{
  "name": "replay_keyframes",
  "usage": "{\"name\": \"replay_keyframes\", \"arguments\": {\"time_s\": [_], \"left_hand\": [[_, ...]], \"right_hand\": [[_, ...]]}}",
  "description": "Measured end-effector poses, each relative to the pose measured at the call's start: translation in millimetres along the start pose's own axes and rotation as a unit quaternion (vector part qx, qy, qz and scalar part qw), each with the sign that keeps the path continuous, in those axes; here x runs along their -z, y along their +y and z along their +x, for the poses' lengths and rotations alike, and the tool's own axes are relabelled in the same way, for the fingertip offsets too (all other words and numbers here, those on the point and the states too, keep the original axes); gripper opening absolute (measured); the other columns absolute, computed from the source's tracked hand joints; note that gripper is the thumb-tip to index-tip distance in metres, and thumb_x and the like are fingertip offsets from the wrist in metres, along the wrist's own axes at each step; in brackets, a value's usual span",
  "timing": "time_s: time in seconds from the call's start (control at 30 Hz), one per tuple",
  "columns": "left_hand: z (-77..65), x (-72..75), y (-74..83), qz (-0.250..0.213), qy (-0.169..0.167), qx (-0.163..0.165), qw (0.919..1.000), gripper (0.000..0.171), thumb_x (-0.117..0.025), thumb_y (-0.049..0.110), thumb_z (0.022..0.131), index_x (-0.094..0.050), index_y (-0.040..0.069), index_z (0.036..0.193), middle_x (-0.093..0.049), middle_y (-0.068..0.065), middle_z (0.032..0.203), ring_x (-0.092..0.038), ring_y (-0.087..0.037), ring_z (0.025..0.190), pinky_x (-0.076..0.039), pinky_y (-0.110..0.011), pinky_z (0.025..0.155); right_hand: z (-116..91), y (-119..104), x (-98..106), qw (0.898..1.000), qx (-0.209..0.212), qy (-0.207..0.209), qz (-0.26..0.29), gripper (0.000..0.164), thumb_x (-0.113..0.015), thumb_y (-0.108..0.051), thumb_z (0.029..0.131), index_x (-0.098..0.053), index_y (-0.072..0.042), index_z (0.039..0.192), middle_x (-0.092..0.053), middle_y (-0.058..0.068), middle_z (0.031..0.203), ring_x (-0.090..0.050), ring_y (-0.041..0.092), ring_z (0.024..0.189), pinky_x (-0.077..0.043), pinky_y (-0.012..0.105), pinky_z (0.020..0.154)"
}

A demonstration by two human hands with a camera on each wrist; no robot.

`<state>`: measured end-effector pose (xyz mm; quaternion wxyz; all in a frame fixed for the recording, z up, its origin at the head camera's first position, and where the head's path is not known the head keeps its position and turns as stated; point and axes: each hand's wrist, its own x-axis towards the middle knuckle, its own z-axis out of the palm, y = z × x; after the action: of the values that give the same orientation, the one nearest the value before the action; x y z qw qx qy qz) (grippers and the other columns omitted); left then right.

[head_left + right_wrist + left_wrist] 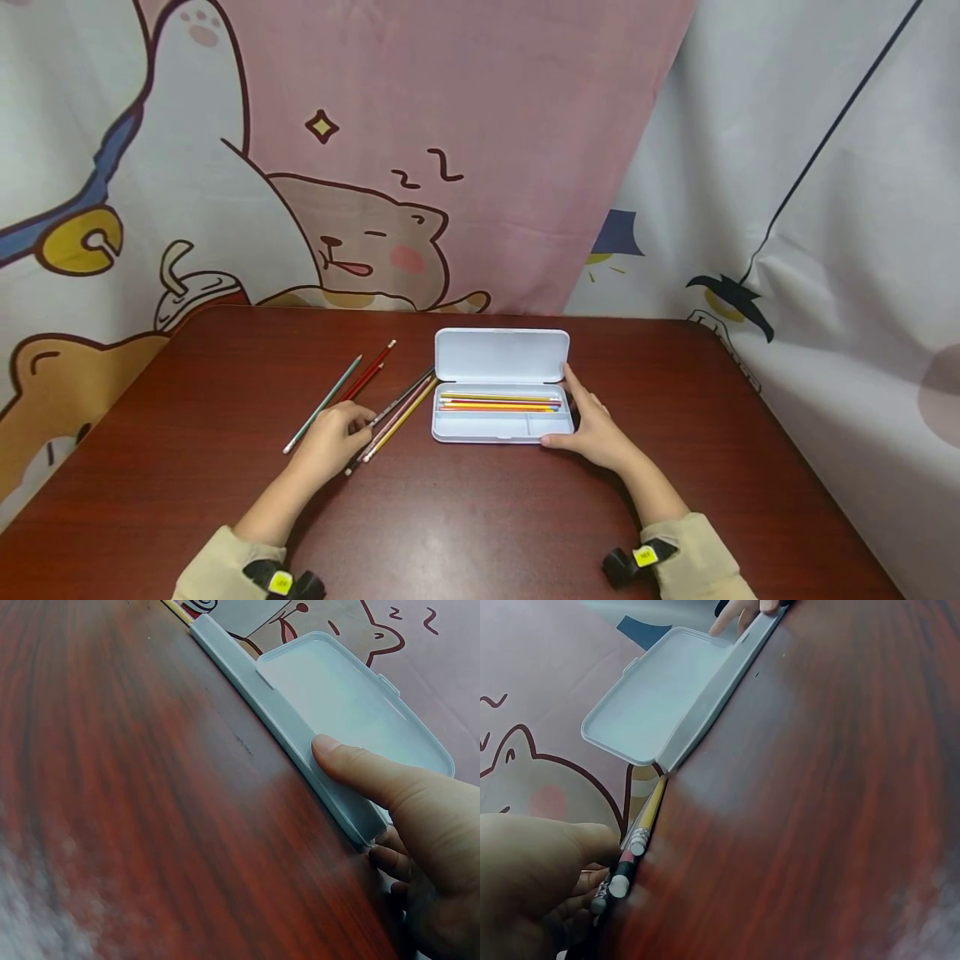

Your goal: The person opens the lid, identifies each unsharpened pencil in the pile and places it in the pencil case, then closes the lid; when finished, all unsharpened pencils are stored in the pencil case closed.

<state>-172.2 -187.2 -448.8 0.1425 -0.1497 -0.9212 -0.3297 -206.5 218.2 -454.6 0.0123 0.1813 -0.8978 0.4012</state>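
A white pencil case [482,428] lies with its lid [501,354] raised, and several coloured pencils [498,403] lie in its rear compartment. My right hand [600,429] holds the right end of the case, thumb [337,754] on the front wall and fingers around the side. Left of the case my left hand [330,437] pinches a dark patterned pencil [393,405], its thumb and fingertips at the shaft; the grip is partly hidden. Close beside that pencil lie a yellow pencil [402,418] and a pinkish one with a black end.
Beyond the left hand lie a teal pencil [322,406] and red pencils [367,374], slanting away across the brown table [465,525]. Behind the table's far edge hangs a cloth [525,167] printed with cartoon animals.
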Motion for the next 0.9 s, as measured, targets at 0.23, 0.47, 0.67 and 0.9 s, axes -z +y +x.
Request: {"name": "replay_keyframes", "arguments": {"time_s": [0.23,0.47,0.67,0.9], "left_hand": [[-0.4,3.4,-2.3,-0.007,0.027,0.007,0.9996,0.017,-0.065,-0.006,0.075,-0.071,-0.001,0.090,-0.058,0.002,0.074,-0.052,-0.010,0.066,-0.045,-0.028,0.059],[-1.6,13.5,-2.7,-0.007,0.045,0.000,0.9990,0.018,-0.064,-0.008,0.079,-0.070,-0.003,0.094,-0.061,-0.004,0.081,-0.054,-0.017,0.074,-0.046,-0.037,0.066],[-4.3,23.5,-1.9,-0.007,0.048,-0.018,0.9986,0.018,-0.064,-0.008,0.081,-0.070,-0.001,0.096,-0.061,-0.004,0.082,-0.054,-0.018,0.077,-0.045,-0.040,0.068],[-3.9,29.7,1.2,0.001,0.052,-0.039,0.9979,0.017,-0.065,-0.007,0.083,-0.069,-0.001,0.098,-0.060,-0.001,0.083,-0.049,-0.015,0.074,-0.043,-0.034,0.064]], "right_hand": [[-0.1,0.8,-0.1,1.000,0.001,-0.001,0.002,0.121,-0.087,-0.038,0.066,-0.008,-0.014,0.155,-0.046,0.011,0.136,-0.041,0.028,0.111,-0.027,0.052,0.092],[0.1,0.8,0.1,1.000,0.005,0.000,0.003,0.121,-0.087,-0.038,0.066,-0.009,-0.014,0.155,-0.046,0.011,0.136,-0.041,0.029,0.111,-0.026,0.053,0.093],[0.1,1.5,-0.4,1.000,0.002,0.000,0.000,0.121,-0.087,-0.039,0.066,-0.008,-0.015,0.155,-0.046,0.010,0.137,-0.041,0.028,0.111,-0.027,0.053,0.092],[0.1,2.5,-0.9,1.000,0.006,0.002,0.001,0.121,-0.087,-0.039,0.066,-0.008,-0.015,0.155,-0.047,0.010,0.136,-0.042,0.028,0.111,-0.028,0.053,0.093]]}}
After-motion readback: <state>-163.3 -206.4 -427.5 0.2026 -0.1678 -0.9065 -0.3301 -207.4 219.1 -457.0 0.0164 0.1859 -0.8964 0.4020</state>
